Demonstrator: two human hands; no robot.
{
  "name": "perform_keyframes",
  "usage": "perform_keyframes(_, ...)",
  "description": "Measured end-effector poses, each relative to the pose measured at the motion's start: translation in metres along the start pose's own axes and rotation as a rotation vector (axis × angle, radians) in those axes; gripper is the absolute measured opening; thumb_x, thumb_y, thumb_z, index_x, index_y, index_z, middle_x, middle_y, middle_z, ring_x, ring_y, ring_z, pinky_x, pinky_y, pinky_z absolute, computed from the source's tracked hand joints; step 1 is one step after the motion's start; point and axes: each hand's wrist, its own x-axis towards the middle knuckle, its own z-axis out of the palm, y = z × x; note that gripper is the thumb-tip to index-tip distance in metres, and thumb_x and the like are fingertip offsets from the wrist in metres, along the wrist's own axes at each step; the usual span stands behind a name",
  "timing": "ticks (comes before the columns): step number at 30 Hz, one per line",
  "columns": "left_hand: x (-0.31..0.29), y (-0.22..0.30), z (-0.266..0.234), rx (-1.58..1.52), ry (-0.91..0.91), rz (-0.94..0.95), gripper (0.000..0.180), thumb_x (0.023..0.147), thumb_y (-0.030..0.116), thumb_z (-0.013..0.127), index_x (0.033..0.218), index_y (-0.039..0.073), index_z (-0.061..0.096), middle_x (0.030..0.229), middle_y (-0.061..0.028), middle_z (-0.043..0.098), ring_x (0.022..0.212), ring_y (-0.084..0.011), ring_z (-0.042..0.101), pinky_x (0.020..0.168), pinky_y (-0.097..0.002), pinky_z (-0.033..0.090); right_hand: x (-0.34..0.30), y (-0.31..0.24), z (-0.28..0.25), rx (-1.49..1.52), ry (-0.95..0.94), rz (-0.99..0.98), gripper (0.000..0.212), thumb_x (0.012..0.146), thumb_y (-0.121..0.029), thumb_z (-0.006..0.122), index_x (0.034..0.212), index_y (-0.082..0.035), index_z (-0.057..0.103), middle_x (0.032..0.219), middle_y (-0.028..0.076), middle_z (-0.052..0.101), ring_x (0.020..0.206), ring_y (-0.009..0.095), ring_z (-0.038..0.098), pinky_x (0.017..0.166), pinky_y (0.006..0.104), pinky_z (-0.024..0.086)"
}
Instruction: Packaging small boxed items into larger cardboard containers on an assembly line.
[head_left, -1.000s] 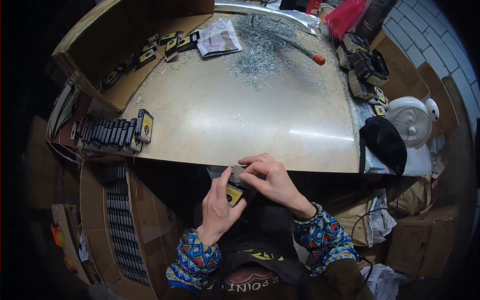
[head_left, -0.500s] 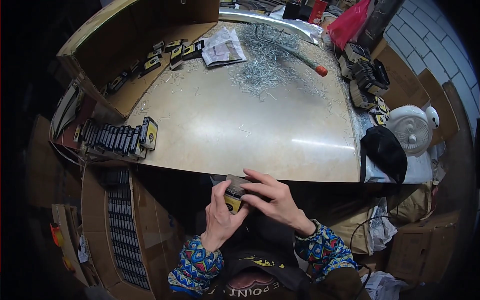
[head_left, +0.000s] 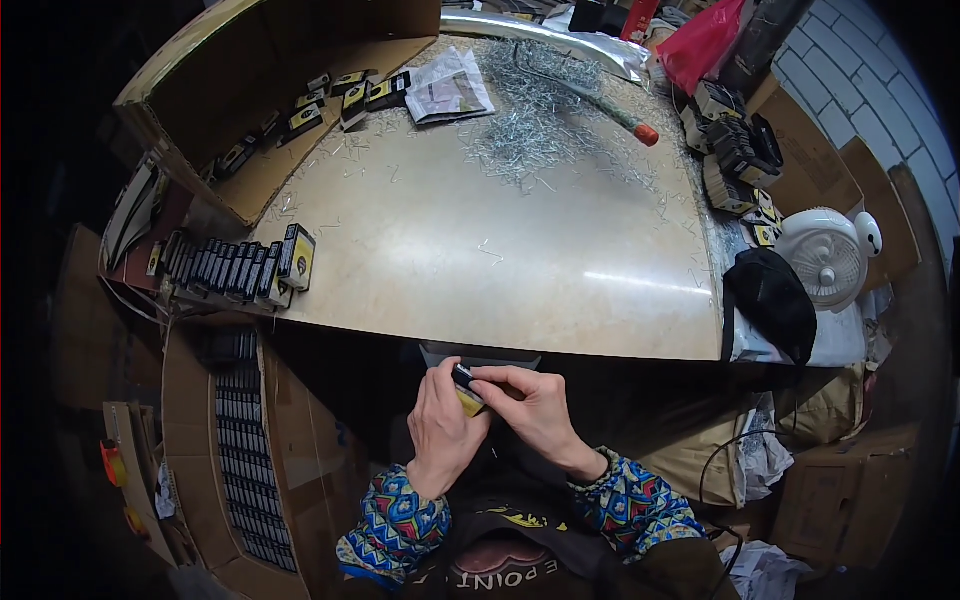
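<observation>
A small black-and-yellow box [head_left: 469, 402] is held between my hands, just in front of the table's near edge. My left hand [head_left: 438, 428] wraps round its left side, fingers closed on it. At the box's upper end, the thumb and forefinger of my right hand [head_left: 537, 412] pinch the black part from the right. Much of the box lies behind my fingers, so its contents cannot be seen. Similar boxes [head_left: 245, 272] stand in a tight row at the table's left front corner. A heap of thin bent metal wire pieces [head_left: 535, 135] lies at the back.
An open carton [head_left: 190, 185] with scattered boxes stands back left. A bent rod with a red tip [head_left: 646, 134] crosses the heap. At right are a white fan [head_left: 822, 262] and black cap [head_left: 770, 300]. Below left, another carton [head_left: 290, 420] holds rows of boxes.
The greyish flap at the box's top no longer shows; a black end does instead. My right hand's spread fingers have drawn together into a pinch on it.
</observation>
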Motion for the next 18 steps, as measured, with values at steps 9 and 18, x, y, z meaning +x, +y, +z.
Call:
perform_keyframes(9,-0.003,-0.008,0.002,-0.062,-0.026,0.014,0.057,0.074,0.009,0.074,0.120,0.000,0.042,0.100,-0.0205,0.054,0.091,-0.0418,0.059,0.072,-0.0465,0.048,0.000,0.007,0.006,0.046,0.071,-0.051,0.018,0.086,-0.003,0.071,0.102,0.005,0.072,0.095,0.012,0.074,0.085,0.012,0.068,0.074,0.0233,0.055)
perform_keyframes(18,0.002,-0.009,0.007,-0.168,-0.023,-0.123,0.052,0.077,0.009,0.074,0.118,0.001,0.042,0.102,-0.0223,0.057,0.089,-0.0411,0.060,0.070,-0.0439,0.049,0.001,0.005,0.007,-0.428,0.082,-0.628,0.022,0.082,0.005,0.068,0.104,0.002,0.069,0.103,0.018,0.071,0.089,0.027,0.071,0.079,0.0327,0.057)
